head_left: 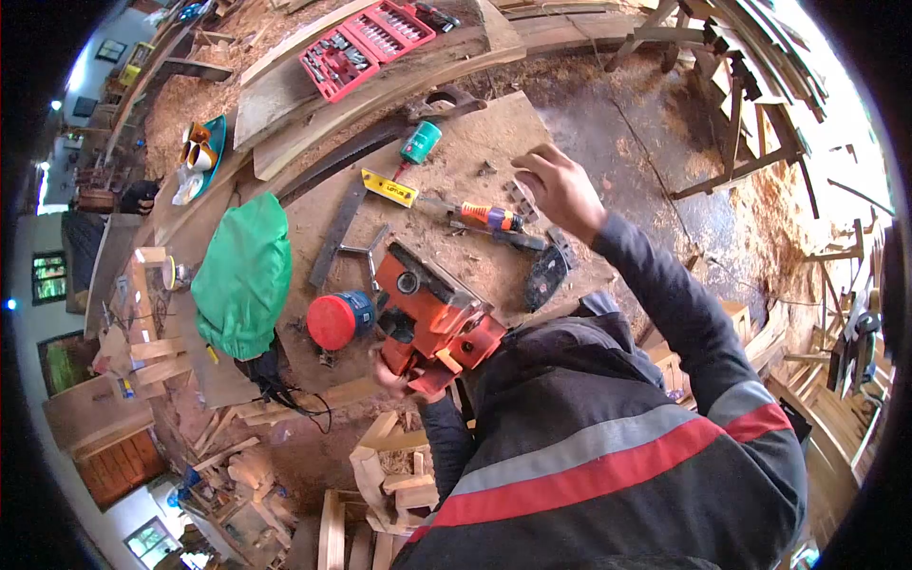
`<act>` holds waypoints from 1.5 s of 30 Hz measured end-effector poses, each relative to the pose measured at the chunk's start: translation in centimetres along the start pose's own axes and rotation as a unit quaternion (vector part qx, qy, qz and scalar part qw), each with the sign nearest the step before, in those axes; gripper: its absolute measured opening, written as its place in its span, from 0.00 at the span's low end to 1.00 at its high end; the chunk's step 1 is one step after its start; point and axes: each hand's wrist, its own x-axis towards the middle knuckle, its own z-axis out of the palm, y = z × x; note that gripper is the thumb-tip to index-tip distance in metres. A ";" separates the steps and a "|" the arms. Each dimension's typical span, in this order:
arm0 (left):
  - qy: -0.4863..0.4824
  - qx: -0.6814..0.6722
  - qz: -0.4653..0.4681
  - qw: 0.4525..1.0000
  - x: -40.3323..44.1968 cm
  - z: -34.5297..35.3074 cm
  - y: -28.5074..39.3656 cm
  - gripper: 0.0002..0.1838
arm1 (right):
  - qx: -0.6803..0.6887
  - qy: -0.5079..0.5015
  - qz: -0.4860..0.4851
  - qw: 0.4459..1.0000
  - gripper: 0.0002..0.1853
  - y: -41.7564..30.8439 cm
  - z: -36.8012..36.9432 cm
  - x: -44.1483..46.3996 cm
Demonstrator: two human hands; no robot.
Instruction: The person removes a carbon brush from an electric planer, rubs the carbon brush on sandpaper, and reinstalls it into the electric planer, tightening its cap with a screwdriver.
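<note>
An orange power tool [427, 304] lies tilted at the near edge of the workbench. At its lower left side is my left hand [391, 376], fingers wrapped against its body and partly hidden by it. My right hand [556, 185] hovers over the bench's right part, fingers curled and thumb apart, near some small metal pieces [524, 201]. Between the hands are an orange-and-purple handled tool [491, 217] and a black hand plane [548, 275]. A yellow-handled square [389, 188], a green can [421, 142] and a red-lidded jar [334, 321] stand or lie beyond the power tool.
A green cloth bag [244, 275] sits at the left. Behind lie a handsaw [351, 144], an open red socket set [366, 47] on planks, and a blue tray [217, 142] with cups. Wood frames [736, 142] stand at the right; wooden pieces [399, 465] are below the bench.
</note>
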 end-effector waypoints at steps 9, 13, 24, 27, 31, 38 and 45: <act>0.068 -0.035 0.067 0.995 -1.4 2.4 -1.4 0.33 | -0.154 -0.279 -0.202 0.926 0.07 6.5 9.5 6.1; -0.061 0.029 0.134 0.989 -0.1 0.9 5.6 0.34 | -0.173 -0.241 -0.233 0.926 0.09 10.5 12.7 5.6; -0.065 -0.060 0.235 0.968 0.2 3.5 9.3 0.33 | 0.181 -0.245 0.340 0.890 0.14 -1.5 -8.0 -14.9; -0.091 -0.049 0.212 0.972 -0.2 2.9 8.5 0.34 | 0.174 -0.237 0.322 0.900 0.12 -5.3 -11.0 -20.4; -0.019 -0.030 0.255 0.966 -0.5 4.1 8.4 0.32 | 0.201 -0.142 0.522 0.817 0.09 -6.5 -12.0 -22.6; 0.002 -0.024 0.265 0.964 -0.3 4.8 10.8 0.22 | 0.215 -0.175 0.202 0.939 0.15 -11.8 -9.4 -14.9; -0.045 -0.097 0.048 0.993 -0.9 5.3 13.0 0.20 | 0.221 -0.184 0.098 0.953 0.23 -12.9 -5.3 -12.6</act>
